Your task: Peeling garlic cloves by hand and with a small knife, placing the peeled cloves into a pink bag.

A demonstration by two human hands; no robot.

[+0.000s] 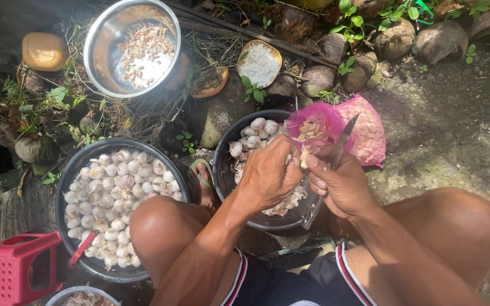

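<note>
Here, the left hand [269, 173] and right hand [341, 184] are meeting over a dark basin [222, 175] of garlic bulbs, fingers pinching a garlic clove [304, 158] between them. The right hand is also gripping a knife [336, 156], blade pointing up and away. A pink bowl [319, 116] of peeled cloves is sitting on the basin's far rim, beside a pink mesh sack [370, 133]. A larger black tub [66, 187] (full of garlic bulbs) is standing at left, a steel bowl [103, 39] beyond it.
</note>
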